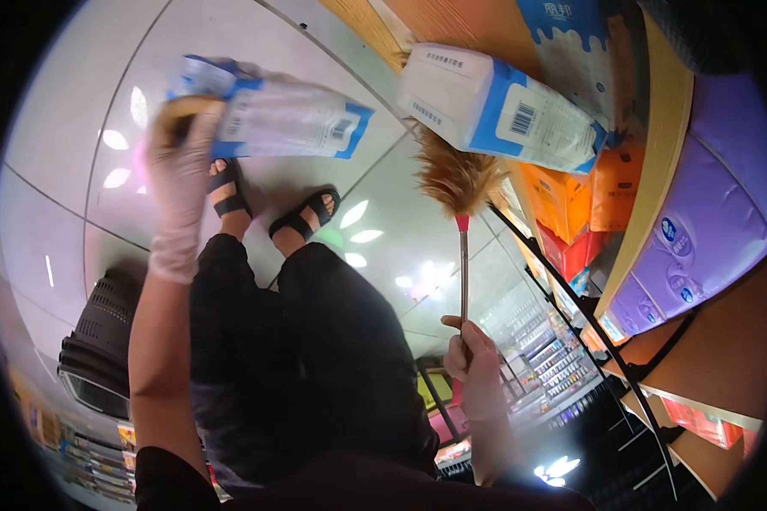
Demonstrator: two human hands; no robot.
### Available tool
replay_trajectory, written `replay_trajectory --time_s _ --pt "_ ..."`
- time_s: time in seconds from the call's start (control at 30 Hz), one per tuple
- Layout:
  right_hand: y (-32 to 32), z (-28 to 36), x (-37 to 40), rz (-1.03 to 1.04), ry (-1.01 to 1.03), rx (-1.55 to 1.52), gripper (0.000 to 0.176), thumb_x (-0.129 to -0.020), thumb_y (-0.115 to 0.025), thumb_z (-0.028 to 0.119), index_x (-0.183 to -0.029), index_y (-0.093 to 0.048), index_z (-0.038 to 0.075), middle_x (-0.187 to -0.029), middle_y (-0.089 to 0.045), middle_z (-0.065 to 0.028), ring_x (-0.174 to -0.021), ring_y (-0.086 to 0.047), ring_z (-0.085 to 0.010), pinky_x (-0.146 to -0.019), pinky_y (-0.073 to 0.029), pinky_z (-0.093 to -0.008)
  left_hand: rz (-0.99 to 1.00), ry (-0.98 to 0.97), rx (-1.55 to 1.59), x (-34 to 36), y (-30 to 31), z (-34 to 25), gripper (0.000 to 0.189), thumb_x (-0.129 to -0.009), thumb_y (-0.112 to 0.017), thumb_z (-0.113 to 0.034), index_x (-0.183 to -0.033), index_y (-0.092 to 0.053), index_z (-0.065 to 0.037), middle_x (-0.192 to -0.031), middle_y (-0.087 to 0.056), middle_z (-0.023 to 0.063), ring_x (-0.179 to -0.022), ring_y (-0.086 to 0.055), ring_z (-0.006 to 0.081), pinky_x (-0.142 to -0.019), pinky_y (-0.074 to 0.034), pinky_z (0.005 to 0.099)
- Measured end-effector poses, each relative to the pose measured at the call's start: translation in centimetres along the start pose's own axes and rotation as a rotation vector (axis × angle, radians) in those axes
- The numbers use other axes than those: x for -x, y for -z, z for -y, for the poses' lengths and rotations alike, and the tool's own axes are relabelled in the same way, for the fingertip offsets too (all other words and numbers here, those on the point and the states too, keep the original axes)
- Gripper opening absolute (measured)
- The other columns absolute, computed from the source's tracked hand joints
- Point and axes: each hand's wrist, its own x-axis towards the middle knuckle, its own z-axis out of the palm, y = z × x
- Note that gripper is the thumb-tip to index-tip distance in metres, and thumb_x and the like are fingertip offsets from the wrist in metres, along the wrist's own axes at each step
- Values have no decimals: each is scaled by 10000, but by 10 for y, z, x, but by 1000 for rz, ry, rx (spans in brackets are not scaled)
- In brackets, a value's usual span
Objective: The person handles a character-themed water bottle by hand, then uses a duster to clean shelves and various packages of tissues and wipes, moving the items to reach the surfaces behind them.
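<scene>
My left hand (177, 166), in a thin whitish glove, grips one end of a white-and-blue plastic-wrapped pack (285, 119) with a barcode. It holds this pack out over the floor, above my feet. My right hand (475, 353) is closed round the thin handle of a feather duster (458, 180). The duster's brown feathers point up toward the shelf, and their tips overlap a second white-and-blue pack (452, 85). That second pack lies at the shelf's edge and juts out past it.
Orange packs (562, 200) and purple packs (699, 230) fill the wooden shelves (656, 111) on the right. Another blue pack (562, 51) stands farther in. A dark plastic basket (102, 341) is on the tiled floor (60, 136) at left. Black metal rails (588, 315) run along the shelf front.
</scene>
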Motion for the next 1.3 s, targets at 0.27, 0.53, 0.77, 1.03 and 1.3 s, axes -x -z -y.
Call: replay_trajectory --time_s 0.27,0.53,0.77,1.03,1.3 --pt "29 -48 -127 -114 223 293 222 -959 -548 202 -885 -682 42 -544 -469 20 -433 -388 -57 -415 -304 -239 440 387 34 11 -78 154 80 -861 -732 -96 -900 -679 -49 -774 -612 -34 -728 -520 59 -686 -459 230" --pt "173 -109 -298 -753 937 1299 311 -785 -726 201 -565 -562 54 -508 -506 -80 -531 -541 -177 -489 -369 -386 770 195 -558 -38 -82 264 350 -822 -702 -347 -995 -704 -43 -942 -709 173 -891 -682 302 -812 -520 406" --pt "170 -180 -592 -536 556 1320 228 -765 -729 306 -928 -749 148 -942 -697 -115 -953 -647 -321 -916 -469 -464 1098 -69 -1189 -106 -104 69 418 -840 -634 -402 -989 -719 -20 -968 -701 197 -942 -663 367 -852 -515 427" --pt "56 -154 -664 -371 684 788 317 -793 -728 309 -1053 -730 128 -1010 -695 -162 -1003 -643 -357 -924 -489 -477 641 -746 -231 -44 -140 -71 1334 -554 -909 -505 -1513 -140 12 -1543 -276 225 -1427 -297 321 -1155 -245 439" --pt "60 -53 -464 -279 1165 -110 330 -876 -703 226 -1132 -683 20 -1080 -684 -165 -919 -653 -230 -864 -494 -328 804 -846 -288 -56 -206 -64 1032 -587 -835 -108 -1411 -226 5 -1305 -493 157 -1222 -499 257 -1103 -350 413"
